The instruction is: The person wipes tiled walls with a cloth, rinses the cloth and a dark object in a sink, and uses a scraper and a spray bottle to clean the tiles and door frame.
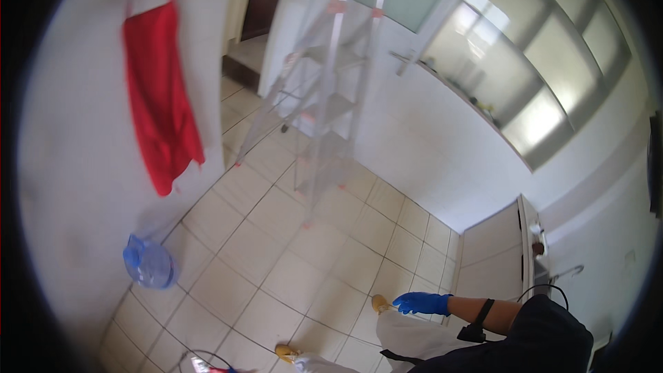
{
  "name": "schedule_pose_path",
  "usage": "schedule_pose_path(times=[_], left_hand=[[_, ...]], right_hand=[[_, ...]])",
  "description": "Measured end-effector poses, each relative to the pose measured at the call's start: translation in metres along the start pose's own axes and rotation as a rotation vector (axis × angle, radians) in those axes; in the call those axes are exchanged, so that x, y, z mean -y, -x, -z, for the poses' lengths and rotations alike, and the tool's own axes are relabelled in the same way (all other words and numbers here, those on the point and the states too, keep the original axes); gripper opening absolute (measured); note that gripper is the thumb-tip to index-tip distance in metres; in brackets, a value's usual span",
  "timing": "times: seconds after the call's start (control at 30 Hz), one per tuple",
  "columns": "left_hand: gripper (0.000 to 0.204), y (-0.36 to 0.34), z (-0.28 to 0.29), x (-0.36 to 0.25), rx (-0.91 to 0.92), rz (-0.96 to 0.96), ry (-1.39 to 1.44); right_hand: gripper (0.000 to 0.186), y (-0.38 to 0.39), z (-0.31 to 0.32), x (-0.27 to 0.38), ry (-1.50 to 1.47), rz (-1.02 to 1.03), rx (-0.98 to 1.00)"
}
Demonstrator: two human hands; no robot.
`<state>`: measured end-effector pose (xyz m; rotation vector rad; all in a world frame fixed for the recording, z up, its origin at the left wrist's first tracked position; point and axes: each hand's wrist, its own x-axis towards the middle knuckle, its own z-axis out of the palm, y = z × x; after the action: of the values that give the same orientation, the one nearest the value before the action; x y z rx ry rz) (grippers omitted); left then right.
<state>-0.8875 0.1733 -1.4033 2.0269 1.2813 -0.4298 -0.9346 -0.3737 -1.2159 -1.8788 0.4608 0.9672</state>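
My right hand (421, 302), in a blue rubber glove, hangs beside my light trouser leg (407, 335) with nothing visible in it. Its fingers point left, loosely stretched and a little apart. The forearm (498, 316) is bare, with a black strap and a small dark box on it. My left hand is out of view. At the bottom edge, a red and white object (204, 365) with a dark loop over it shows only in part, and I cannot make out its kind. My yellowish shoes (286, 352) stand on the tiled floor (311, 269).
A metal stepladder (324, 107) with red parts stands ahead, smeared by motion. A red apron (155, 90) hangs on the left wall above a blue clear water jug (150, 266). To the right are a low cabinet (490, 249) with a tap (570, 271), a door handle (400, 61) and a frosted window (532, 55).
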Motion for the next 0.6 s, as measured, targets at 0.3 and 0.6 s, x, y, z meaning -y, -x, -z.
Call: schedule_pose_path(times=[0.3, 0.6], left_hand=[[0.057, 0.431, -0.257, -0.22, 0.714, -0.976, -0.183], [0.067, 0.704, -0.43, -0.329, 1.161, -1.264, -0.466]], right_hand=[[0.057, 0.025, 0.14, -0.119, -0.733, 0.196, -0.043], [0.03, 0.071, 0.354, -0.232, -1.335, 0.451, -0.672]])
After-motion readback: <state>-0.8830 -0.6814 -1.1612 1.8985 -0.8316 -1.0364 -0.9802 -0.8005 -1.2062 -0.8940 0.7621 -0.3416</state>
